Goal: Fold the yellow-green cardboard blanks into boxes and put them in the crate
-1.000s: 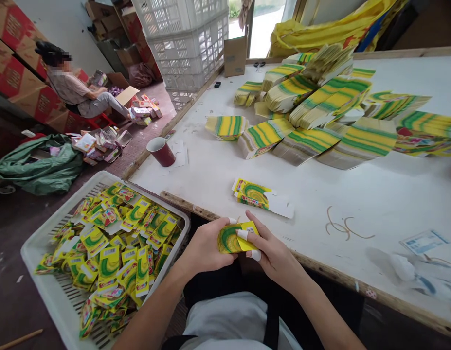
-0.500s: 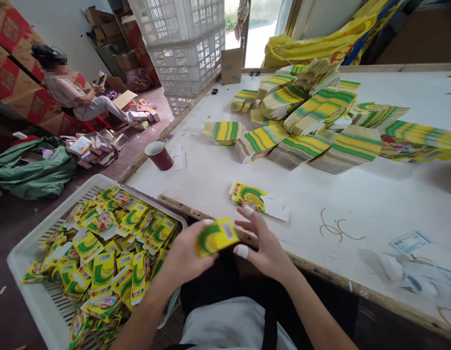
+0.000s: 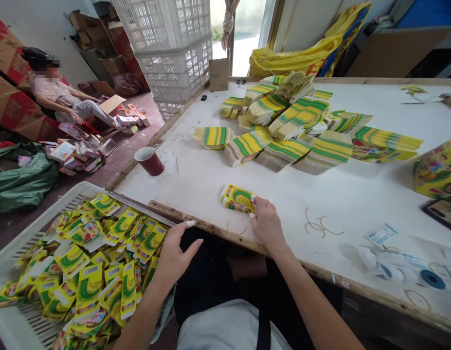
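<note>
My right hand (image 3: 268,223) reaches over the front of the table, its thumb and fingers closed around the right end of a small yellow and green carton (image 3: 239,198). The carton lies flat on the tabletop, possibly with others under it. My left hand (image 3: 178,250) holds nothing, with thumb and forefinger spread apart, beside the right rim of a white plastic basket (image 3: 82,188). Many folded yellow cartons (image 3: 90,282) fill that basket in a loose heap. White wrappings cover some fingertips of both hands.
Bundles of flat printed cartons (image 3: 298,116) are piled across the white table (image 3: 196,180). A dark red mug (image 3: 149,161) stands at its left edge. Rubber bands (image 3: 320,223), tape rolls (image 3: 431,278) and a phone (image 3: 442,214) lie right. A person (image 3: 61,97) sits far left near stacked crates (image 3: 170,48).
The yellow carton that was in my left hand is out of it, and that hand has moved left, towards the basket. My right hand has gone forward onto the carton on the table.
</note>
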`<state>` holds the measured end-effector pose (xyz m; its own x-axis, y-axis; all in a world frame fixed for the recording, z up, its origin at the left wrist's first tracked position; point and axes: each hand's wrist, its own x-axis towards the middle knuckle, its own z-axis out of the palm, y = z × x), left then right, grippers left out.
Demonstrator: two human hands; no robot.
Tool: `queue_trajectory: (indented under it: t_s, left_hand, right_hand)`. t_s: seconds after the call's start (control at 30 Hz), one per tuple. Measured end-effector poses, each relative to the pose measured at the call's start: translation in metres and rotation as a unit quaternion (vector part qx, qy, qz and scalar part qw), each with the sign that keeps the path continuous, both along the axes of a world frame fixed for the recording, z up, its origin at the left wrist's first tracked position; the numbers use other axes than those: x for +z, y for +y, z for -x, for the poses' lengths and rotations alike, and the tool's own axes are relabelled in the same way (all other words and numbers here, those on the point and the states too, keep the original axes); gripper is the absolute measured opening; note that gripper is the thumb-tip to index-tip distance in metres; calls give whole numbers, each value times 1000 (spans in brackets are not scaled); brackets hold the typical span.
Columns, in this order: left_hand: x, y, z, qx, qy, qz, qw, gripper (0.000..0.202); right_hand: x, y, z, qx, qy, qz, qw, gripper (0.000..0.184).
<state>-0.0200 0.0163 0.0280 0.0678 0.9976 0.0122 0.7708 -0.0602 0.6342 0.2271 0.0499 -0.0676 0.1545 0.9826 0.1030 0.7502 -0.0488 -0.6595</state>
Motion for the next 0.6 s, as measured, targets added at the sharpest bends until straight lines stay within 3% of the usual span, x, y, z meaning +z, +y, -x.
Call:
queue_trajectory:
  t_s: [0.13,0.23,0.33,0.4,0.43,0.5,0.6]
  left_hand:
    - [0,2,-32,-66,-69,11,995,33]
    - [0,0,-42,-79,-109,56,989,31]
    - [-8,-3,-50,-37,-202,107,973,41]
    - [-13,-4,-57,16,-301,101,948,54]
    - [-15,-5,-60,41,-353,85,931,59]
    - [-12,-4,-69,72,-448,62,889,61]
    - [3,3,-83,99,-574,83,808,55]
  right_hand:
    - [0,4,-3,12,20,-2,1000,45]
    - [2,7,-4,-9,58,-7,998,46]
    - [12,0,-1,-36,112,-15,993,44]
    - [26,-12,6,-27,187,-18,982,42]
    - [35,-21,12,-9,239,-16,971,42]
    - [56,-38,27,59,431,8,900,44]
    - [82,-60,51,144,574,65,804,36]
